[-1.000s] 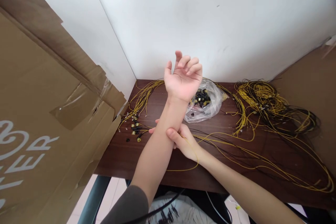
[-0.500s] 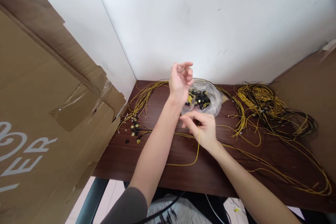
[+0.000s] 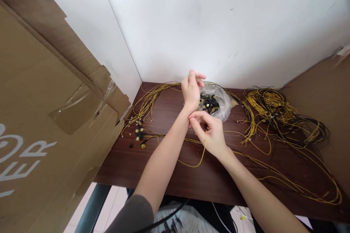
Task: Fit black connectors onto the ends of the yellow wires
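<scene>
Left hand [image 3: 190,89] loosely uncurled, the right hand [image 3: 212,131] clasps a thin yellow wire [image 3: 205,147], likely light, pliable, best pinched near its end.

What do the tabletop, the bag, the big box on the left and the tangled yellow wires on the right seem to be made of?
Tabletop: wood or wood-look laminate, satin; dark, softly shiny.
Bag: thin plastic, glossy; see-through, crinkled.
Big box: cardboard, matte; brown, creased.
Yellow wires: probably plastic-coated; smooth, evenly colored. Their cores are hidden.

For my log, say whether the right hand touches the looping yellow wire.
Touching: head view shows the yellow wire running up into the curled right hand.
</scene>
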Tool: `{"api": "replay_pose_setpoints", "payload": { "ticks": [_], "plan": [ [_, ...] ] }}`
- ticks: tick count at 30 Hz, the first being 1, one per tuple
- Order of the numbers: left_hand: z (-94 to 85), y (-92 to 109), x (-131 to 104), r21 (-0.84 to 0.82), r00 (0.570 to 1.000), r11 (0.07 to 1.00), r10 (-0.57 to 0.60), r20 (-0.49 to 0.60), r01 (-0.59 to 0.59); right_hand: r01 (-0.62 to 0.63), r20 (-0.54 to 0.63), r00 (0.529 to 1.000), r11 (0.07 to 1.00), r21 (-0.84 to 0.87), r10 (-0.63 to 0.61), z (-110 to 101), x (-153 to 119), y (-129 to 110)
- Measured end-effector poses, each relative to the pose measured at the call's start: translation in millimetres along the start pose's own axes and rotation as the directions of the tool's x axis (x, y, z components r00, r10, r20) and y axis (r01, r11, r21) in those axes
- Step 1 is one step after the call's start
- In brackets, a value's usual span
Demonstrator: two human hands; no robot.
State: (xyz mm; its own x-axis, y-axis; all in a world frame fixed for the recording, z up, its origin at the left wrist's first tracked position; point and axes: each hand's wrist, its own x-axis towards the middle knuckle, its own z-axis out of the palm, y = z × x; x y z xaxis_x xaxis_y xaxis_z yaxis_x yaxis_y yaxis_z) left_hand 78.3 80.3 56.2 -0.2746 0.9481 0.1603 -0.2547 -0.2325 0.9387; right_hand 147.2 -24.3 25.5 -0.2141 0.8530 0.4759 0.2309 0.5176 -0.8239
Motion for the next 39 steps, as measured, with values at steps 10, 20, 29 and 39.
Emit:
{"api": "replay_pose_setpoints", "payload": {
  "ticks": [10,20,29,39],
  "plan": [
    [-9.0,-7.6,2.4,0.324,0.987,0.933,0.157,0.031,-0.159,0.007,0.035,0.999,0.999,-0.036,-0.006,-6.0,3.1,-0.3],
    [-27.1,-27.5,-0.4,0.824,0.831,0.211,-0.076,0.551,-0.526,0.081,-0.043,0.996,0.996,-0.037,-0.083,-26.2,7.2,7.4],
    [-36.1,-49.3,-7.2,0.733,0.737,0.102,0.001,0.676,-0.672,0.284,0.436,0.878,0.949,-0.138,-0.199,-11.9,-4.1,10.3],
    [-35.2,-58.0,-13.1,0.722,0.722,0.014,0.050,0.690,-0.692,0.318,0.549,0.821,0.924,-0.213,-0.156,0.5,-10.3,9.6]
  ]
}}
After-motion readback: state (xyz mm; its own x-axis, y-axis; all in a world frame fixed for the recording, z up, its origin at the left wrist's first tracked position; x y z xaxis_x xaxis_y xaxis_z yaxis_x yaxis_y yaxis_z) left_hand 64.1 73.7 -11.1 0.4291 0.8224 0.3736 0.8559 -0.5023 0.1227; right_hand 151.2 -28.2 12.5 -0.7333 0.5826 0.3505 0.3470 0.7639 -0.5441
